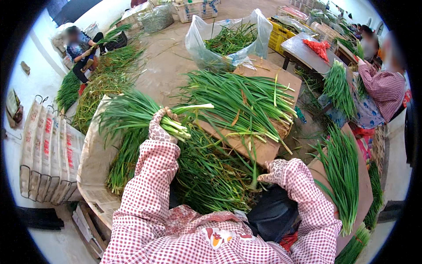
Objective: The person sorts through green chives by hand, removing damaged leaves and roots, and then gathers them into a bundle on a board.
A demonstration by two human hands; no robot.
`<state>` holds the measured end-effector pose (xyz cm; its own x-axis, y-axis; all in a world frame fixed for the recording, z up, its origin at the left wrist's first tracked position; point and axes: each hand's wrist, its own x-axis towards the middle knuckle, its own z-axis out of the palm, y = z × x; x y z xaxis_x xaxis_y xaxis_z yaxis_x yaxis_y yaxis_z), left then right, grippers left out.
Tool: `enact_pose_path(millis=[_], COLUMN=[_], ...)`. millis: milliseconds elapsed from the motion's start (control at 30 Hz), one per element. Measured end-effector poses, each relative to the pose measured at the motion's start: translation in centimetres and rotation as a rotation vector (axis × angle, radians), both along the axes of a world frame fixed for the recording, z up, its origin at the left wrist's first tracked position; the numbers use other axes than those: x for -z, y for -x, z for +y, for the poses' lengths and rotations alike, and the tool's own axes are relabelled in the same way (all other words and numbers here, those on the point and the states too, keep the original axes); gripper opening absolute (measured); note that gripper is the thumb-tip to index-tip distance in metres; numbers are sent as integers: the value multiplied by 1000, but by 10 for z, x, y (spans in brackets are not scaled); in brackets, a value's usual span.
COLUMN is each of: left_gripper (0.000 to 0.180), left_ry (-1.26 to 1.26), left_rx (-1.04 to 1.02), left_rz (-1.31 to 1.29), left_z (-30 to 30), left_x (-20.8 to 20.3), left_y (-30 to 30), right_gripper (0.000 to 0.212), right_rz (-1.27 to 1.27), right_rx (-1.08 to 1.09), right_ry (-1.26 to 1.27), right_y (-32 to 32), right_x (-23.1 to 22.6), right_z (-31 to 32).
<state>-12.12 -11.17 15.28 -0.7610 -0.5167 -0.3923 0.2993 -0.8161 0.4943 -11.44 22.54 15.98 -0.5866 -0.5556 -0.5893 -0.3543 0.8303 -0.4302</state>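
Observation:
My left hand (161, 126), in a patterned glove, is closed round a bunch of garlic chives (132, 110); their pale stem ends point right and the green leaves fan out left. One thicker stalk sticks out above the fist. Lower right, my right hand (278, 170), gloved alike, has its thumb and fingers together at a few thin green chive leaves (254, 174) that hang by the fingertips. Between my arms lies a heap of loose, partly yellowed chives (211, 176). Beyond it, a spread pile of chives (237, 103) rests on a brown board (268, 70), stems toward the right.
A clear plastic bag (195, 44) full of greens stands beyond the board. At left are a lined crate (94, 158) and stacked white crates (48, 149). More chives (340, 176) lie on a board at right. Other people sit at far left (79, 50) and right (384, 92).

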Motion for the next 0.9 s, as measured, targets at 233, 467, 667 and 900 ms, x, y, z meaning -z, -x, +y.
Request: enact_pose_path(millis=[233, 467, 667, 900], left_gripper=[23, 26, 34, 39], left_ry=[-228, -144, 10, 311], left_rx=[123, 261, 174, 386], left_rz=[126, 204, 313, 132], left_z=[63, 41, -21, -26], left_x=[6, 43, 14, 31], left_y=[-42, -79, -73, -83], right_gripper=[62, 19, 45, 80], right_rz=[-343, -243, 549, 336], right_rx=[608, 502, -200, -4], right_ry=[1299, 771, 485, 275], right_y=[6, -23, -47, -35], right_x=[28, 38, 44, -8], right_z=[-109, -137, -97, -81])
